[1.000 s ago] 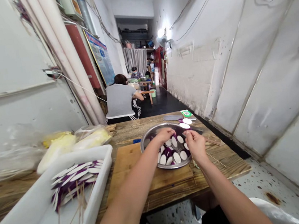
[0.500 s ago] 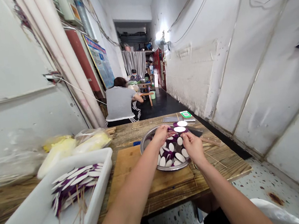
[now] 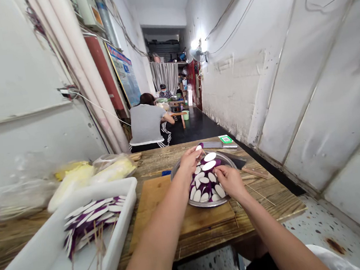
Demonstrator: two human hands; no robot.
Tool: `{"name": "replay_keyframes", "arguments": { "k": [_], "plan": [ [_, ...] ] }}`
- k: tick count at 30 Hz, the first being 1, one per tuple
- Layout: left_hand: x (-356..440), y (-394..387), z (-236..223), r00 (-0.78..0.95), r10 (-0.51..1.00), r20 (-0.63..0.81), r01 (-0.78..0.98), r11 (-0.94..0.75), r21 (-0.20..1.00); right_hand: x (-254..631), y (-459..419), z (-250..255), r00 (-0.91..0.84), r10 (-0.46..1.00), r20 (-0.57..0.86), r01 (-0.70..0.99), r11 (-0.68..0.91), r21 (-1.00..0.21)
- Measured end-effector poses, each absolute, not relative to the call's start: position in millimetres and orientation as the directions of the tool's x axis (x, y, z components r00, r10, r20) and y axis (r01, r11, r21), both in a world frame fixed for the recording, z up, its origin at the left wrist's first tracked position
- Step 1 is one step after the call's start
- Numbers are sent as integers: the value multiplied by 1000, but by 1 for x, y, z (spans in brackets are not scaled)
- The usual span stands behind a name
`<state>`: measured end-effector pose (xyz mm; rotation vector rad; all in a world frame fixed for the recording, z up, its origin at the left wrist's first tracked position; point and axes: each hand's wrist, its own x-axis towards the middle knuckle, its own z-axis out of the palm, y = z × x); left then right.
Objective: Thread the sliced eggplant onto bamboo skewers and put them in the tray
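Observation:
A round metal bowl of sliced eggplant, white flesh with purple skin, sits on a wooden cutting board. My left hand is raised over the bowl's far side, pinching an eggplant slice at its fingertips. My right hand is closed on a thin bamboo skewer that carries two eggplant slices and points toward the left hand.
A white plastic tray at the left holds finished eggplant skewers. Bagged cabbages lie behind it. A cleaver and loose skewers lie at the table's right side. A person in grey sits beyond the table.
My left hand has lifted a slice out of the bowl toward the skewer's tip. My right hand has drawn back slightly with the skewer.

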<state>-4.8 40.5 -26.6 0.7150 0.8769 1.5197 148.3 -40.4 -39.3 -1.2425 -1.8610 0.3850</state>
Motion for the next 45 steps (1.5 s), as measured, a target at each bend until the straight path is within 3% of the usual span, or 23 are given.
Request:
{"name": "replay_keyframes", "arguments": {
  "k": [3,8,19,34,45],
  "plan": [
    [-12,44,-26,-54,994,-93,-610,41,791,148,-41,-38,-159,874,460,622,450,-640],
    [-15,48,-23,-71,973,-222,-715,105,691,148,-42,-37,-182,872,454,629,458,-628],
    [-20,44,-21,-10,933,-358,-773,220,595,148,-43,-35,-217,874,436,639,464,-613],
    [-19,42,-17,-49,936,-350,-747,198,635,149,-42,-34,-255,868,427,661,479,-578],
    [-19,44,-22,-108,945,-309,-648,169,742,149,-40,-33,-236,879,414,640,461,-615]
  ]
}}
